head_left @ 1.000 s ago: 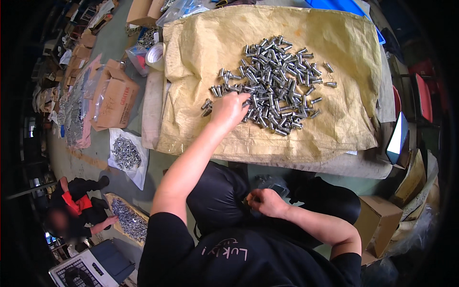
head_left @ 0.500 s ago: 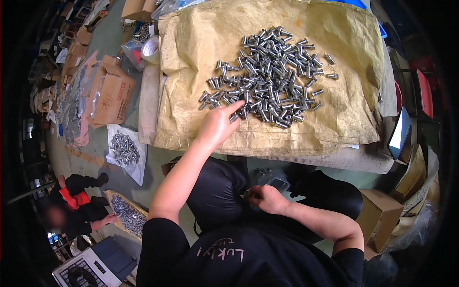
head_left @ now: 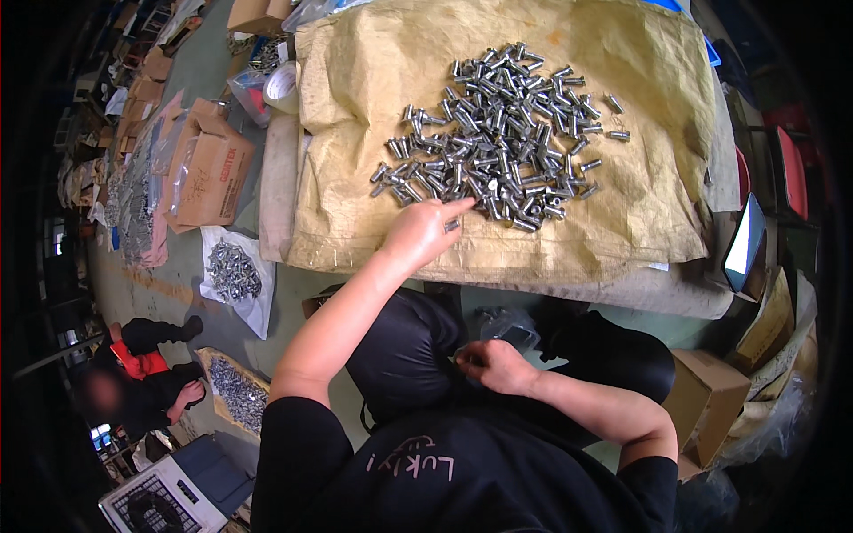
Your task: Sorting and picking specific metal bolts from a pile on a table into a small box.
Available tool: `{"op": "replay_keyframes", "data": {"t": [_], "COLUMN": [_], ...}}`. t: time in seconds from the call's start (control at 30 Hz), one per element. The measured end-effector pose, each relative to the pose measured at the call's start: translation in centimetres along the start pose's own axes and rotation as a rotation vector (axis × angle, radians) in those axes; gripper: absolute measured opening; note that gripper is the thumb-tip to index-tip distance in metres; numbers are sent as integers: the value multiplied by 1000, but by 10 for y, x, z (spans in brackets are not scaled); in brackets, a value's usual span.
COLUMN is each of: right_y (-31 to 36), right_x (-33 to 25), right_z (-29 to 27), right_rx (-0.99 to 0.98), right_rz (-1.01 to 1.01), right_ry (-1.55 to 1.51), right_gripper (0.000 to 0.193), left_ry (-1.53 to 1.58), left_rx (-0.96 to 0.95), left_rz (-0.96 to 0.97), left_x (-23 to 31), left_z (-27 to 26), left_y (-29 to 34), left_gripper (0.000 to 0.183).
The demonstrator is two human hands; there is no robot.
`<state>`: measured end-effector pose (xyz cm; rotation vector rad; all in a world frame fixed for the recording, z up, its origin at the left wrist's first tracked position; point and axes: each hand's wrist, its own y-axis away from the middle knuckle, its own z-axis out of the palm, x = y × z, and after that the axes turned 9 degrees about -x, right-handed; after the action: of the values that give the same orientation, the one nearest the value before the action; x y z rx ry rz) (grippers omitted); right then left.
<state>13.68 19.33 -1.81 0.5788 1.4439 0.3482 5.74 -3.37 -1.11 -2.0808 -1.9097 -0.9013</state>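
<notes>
A heap of several silver bolts (head_left: 498,142) lies on a tan woven sack (head_left: 622,204) spread over the table. My left hand (head_left: 422,231) reaches onto the sack at the near edge of the heap, its fingertips closed on one bolt (head_left: 453,225). My right hand (head_left: 493,364) stays low over my lap, fingers pinched on something small beside a clear plastic bag (head_left: 506,324); what it pinches is too small to tell.
Cardboard boxes (head_left: 209,169) and bags of bolts (head_left: 233,271) line the floor at left. A seated person in red and black (head_left: 133,373) works at lower left beside a tray of bolts (head_left: 235,391). More boxes (head_left: 711,391) stand at right.
My left hand has drawn back from the middle of the heap toward its near edge. The view has shifted slightly. The right hand has stayed over my lap.
</notes>
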Motion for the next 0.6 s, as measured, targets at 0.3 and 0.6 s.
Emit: {"op": "replay_keyframes", "data": {"t": [0.3, 0.6], "right_y": [-2, 0], "right_x": [1, -4], "right_z": [-4, -6], "right_rx": [15, 6], "right_rz": [-29, 19], "right_ry": [-2, 2], "right_gripper": [23, 23], "left_ry": [125, -80], "left_rx": [181, -47], "left_rz": [55, 0], "left_x": [1, 23], "left_z": [-1, 8], "left_y": [-5, 4], "left_gripper": [40, 41]}}
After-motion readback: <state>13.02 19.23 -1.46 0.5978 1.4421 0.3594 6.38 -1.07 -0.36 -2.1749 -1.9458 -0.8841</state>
